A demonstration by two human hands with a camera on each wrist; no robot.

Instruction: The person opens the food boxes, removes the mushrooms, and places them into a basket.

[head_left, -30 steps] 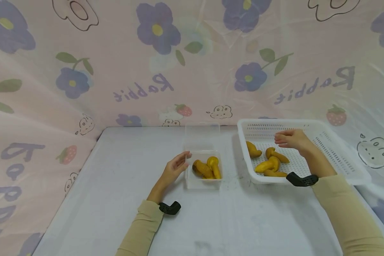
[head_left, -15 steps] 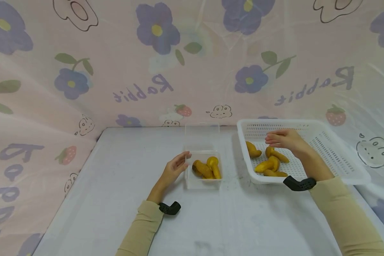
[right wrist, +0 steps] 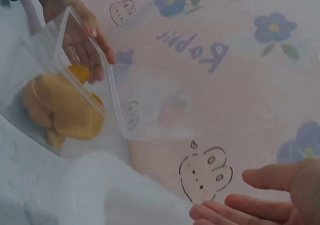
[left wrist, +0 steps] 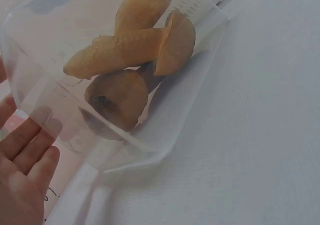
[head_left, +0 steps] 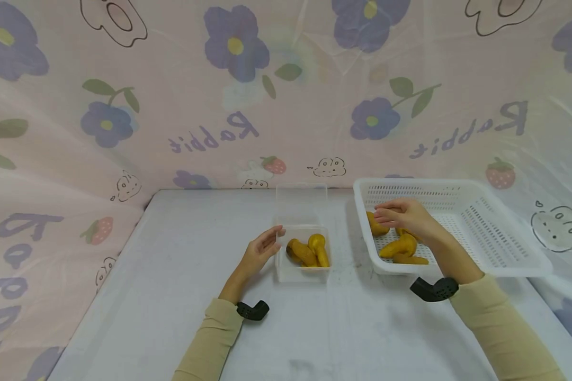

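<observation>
Head view: right hand [head_left: 402, 216], fingers loose & empty, hovers over yellow mushrooms [head_left: 400, 246] in white basket [head_left: 500, 248]; prob. light, firm — pinch at stem.

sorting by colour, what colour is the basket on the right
White, with small holes throughout; the basket shows best in the head view.

A pink flowered cloth [head_left: 171, 106] with "Rabbit" lettering hangs behind the pale table [head_left: 171, 296].
</observation>
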